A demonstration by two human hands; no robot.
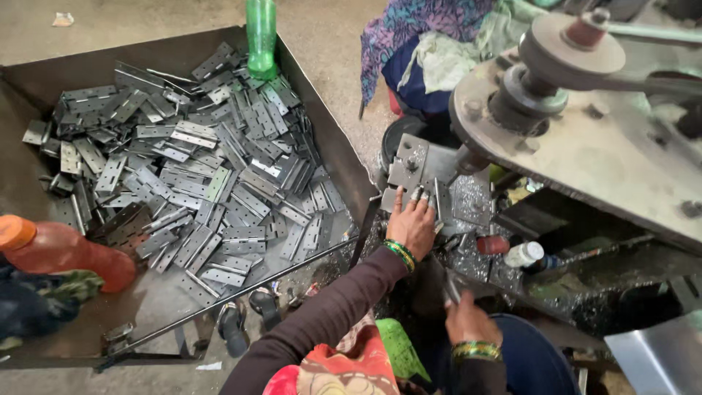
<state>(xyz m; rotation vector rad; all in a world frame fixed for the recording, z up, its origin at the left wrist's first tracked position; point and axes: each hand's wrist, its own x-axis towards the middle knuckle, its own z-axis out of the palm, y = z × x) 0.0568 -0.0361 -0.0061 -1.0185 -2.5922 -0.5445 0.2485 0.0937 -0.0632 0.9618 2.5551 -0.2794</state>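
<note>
**Dark sleeves, bright bangles**

The left hand [413, 223] wears a stack of green and gold bangles at the wrist, above a long dark brown sleeve; the right hand [470, 320] has matching green-gold bangles; red-orange patterned cloth with a bright green fold sits near the lap.

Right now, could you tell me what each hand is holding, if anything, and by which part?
The left hand presses a metal hinge plate flat with its fingertips. The right hand grips a thin metal piece by its lower end.
</note>
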